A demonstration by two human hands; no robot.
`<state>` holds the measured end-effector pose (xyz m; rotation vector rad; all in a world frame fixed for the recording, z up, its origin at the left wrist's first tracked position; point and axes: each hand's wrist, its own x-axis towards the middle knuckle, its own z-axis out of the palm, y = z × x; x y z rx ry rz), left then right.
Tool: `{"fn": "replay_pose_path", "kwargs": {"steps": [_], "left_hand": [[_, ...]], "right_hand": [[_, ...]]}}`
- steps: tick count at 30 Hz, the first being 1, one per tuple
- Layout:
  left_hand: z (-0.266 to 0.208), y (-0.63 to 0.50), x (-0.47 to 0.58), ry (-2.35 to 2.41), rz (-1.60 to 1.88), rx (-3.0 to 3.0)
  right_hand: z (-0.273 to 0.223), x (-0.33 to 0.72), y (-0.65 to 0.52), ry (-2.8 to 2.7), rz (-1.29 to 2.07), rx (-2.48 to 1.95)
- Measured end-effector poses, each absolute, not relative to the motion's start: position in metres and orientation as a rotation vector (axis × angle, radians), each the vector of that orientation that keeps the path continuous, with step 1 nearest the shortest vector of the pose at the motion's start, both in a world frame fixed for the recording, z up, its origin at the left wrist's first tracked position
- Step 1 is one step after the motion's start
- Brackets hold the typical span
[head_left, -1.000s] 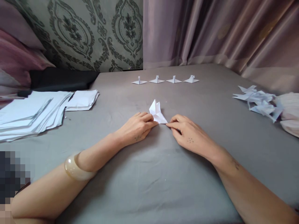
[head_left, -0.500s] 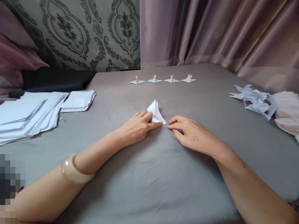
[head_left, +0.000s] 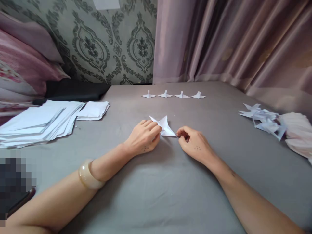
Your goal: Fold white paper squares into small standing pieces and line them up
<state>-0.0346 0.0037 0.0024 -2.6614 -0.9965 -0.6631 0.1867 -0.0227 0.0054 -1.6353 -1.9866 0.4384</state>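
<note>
A partly spread, folded white paper piece [head_left: 165, 126] with pointed corners is above the grey cloth, in the middle of the head view. My left hand [head_left: 145, 135] is closed on its left side, fingers curled over the paper and covering part of it. At the piece's right point, my right hand [head_left: 194, 143] has its fingers bent in a pinch, the fingertips meeting the tip of the paper. How firmly they grip is too small to see.
Several folded paper cranes [head_left: 166, 94] stand in a row at the back. Stacked white sheets [head_left: 36, 122] and a smaller stack of paper [head_left: 94, 110] lie at left. On the right is a heap of folded paper [head_left: 264, 118] beside a pale cloth [head_left: 297, 130].
The paper piece has turned and opened out, with a point now showing at upper left. My left hand has lifted its flattened forefinger; my right fingers have curled in against the paper's tip. The view tilted up.
</note>
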Motion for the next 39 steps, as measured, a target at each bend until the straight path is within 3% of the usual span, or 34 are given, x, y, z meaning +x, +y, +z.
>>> {"fn": "replay_pose_path", "kwargs": {"steps": [13,16,21,25,29,39], "left_hand": [[0.002,0.015,-0.041,-1.171,-0.879,-2.791],[0.005,0.017,-0.039,-1.498,-1.312,-2.792],[0.012,0.017,-0.042,-2.170,-2.530,-2.471],[0.011,0.018,-0.045,-2.410,-2.901,-2.161],[0.011,0.019,-0.045,-2.519,-2.985,-2.057],[0.007,0.016,-0.043,-2.486,-2.754,-2.192]], "right_hand": [[-0.009,0.177,-0.011,-1.846,0.733,-1.344],[-0.003,0.174,-0.006,-1.710,0.890,-1.168],[0.023,0.166,0.007,-1.540,0.820,-1.134],[0.030,0.151,0.015,-1.617,0.591,-1.119],[0.018,0.134,0.020,-1.703,0.520,-1.075],[-0.002,0.131,0.023,-1.644,0.749,-1.060]]}}
